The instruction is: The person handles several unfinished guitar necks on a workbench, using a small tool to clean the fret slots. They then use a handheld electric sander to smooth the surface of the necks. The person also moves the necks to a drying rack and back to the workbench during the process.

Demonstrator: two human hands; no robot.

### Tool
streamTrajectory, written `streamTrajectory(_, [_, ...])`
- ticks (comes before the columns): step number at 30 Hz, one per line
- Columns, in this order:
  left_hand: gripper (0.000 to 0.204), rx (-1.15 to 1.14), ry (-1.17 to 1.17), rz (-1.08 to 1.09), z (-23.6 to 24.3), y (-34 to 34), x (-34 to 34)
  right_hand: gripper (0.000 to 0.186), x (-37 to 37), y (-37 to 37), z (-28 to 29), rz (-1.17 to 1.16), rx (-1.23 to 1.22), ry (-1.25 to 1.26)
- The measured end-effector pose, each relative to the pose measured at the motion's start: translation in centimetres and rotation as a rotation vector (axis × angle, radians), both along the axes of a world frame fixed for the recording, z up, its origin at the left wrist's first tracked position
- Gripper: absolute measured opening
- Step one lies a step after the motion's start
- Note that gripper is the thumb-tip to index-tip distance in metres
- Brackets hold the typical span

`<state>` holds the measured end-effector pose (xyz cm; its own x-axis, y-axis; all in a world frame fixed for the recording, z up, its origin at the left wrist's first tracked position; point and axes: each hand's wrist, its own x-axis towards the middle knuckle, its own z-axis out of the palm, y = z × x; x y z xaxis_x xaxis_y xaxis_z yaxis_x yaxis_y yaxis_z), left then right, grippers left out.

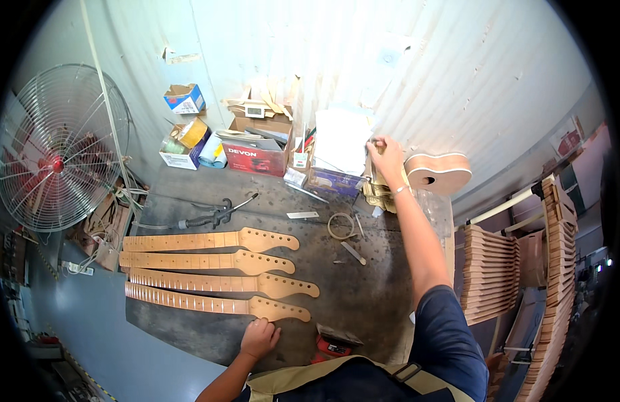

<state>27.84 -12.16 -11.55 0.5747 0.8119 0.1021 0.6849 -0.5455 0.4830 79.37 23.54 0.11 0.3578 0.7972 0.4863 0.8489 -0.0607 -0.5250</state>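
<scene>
Four wooden guitar necks lie side by side on the dark workbench, headstocks to the right; the nearest guitar neck (236, 306) has its headstock just beyond my left hand (259, 337). That hand rests by the headstock's near edge, fingers curled in; anything under them is hidden. At the back right, my right hand (388, 159) reaches over a pile of brownish sheets (379, 194) beside a purple box (333, 181) with white paper standing in it. Its fingers are bent together at the paper's edge, and what they grip cannot be made out.
A small guitar-shaped wooden body (438, 173) leans at the back right. An air blow gun (219, 213), a tape ring (341, 226) and a red power tool (333, 345) lie on the bench. Filled boxes (256, 157) line the wall. A large fan (58, 151) stands left, wooden racks (491, 275) right.
</scene>
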Motion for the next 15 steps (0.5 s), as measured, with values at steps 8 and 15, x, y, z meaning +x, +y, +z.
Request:
streamTrajectory(8, [0.025,0.009,-0.034,-0.006,0.2,0.1,-0.2,0.043,-3.0,3.8,-0.4,-0.327,-0.028,-0.072])
streamTrajectory(15, [0.025,0.021,-0.091,-0.037,0.6,0.0,-0.5,0.018,-4.8,-3.1,3.2,0.13,0.264,0.506])
